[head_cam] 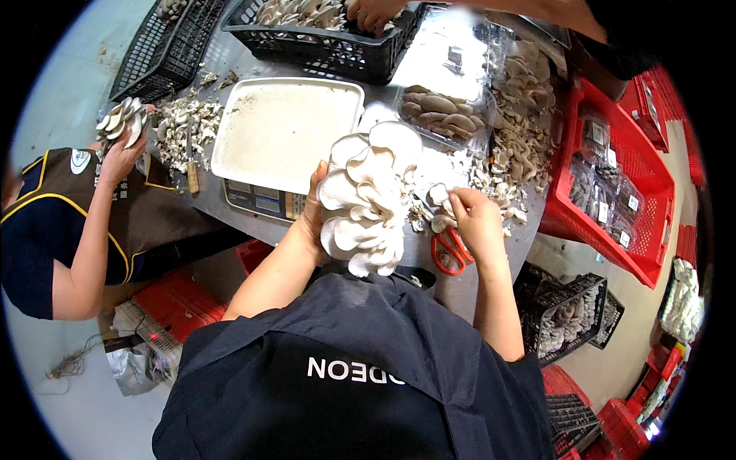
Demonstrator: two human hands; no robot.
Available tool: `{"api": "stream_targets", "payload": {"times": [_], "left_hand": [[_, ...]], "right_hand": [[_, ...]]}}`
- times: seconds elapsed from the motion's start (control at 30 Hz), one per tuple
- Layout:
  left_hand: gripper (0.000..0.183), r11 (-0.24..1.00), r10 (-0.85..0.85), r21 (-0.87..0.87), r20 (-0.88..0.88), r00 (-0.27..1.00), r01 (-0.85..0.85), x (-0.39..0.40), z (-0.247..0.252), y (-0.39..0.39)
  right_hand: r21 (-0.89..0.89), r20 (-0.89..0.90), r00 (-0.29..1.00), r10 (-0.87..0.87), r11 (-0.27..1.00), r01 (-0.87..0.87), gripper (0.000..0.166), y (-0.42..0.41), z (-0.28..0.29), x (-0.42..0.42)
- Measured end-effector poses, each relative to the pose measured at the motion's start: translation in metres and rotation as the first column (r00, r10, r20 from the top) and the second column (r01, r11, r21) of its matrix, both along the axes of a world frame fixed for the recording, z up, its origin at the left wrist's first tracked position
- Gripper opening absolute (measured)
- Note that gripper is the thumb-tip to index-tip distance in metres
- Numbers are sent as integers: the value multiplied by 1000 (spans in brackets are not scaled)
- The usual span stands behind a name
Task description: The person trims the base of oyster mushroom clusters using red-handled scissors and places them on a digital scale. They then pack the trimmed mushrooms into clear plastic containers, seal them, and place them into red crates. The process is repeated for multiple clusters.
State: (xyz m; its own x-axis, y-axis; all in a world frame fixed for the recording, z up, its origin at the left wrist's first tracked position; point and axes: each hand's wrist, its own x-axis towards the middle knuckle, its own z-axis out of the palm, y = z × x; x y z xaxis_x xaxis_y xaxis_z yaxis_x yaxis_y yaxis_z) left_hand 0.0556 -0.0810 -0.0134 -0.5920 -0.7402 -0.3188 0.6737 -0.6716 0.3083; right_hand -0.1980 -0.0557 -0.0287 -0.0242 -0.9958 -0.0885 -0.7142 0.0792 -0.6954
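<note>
A large cluster of pale oyster mushrooms (368,195) is gripped by my left hand (312,215), caps turned toward me, above the front edge of the metal table (261,230). Just right of it, my right hand (478,221) pinches a small mushroom piece (441,198) between thumb and fingers. Below that piece lie scissors with red handles (448,259), their blades partly hidden by trimmings. Behind my left hand is a weighing scale (259,198) with a wide cream tray (287,129). A clear plastic box of grey-brown mushrooms (441,112) sits beyond the cluster.
Heaped trimmings (520,138) cover the table's right side. A red crate (618,190) holds packed boxes. Black crates (322,46) stand at the back, where another person's hand (374,14) reaches in. At left, a co-worker (63,230) holds mushrooms (122,119) near a wooden-handled knife (192,175).
</note>
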Motion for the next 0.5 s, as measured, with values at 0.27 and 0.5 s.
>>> {"api": "stream_targets", "payload": {"times": [0.27,0.5], "left_hand": [[95,987,62,-158,147,987,-39,-4,8,-6],[87,994,-60,-87,6,998,61,38,14,13]], "right_hand": [[134,626,773,-101,991,21,20,-9,74,63],[220,687,726,-29,960,-171,16,-18,80,77]]}}
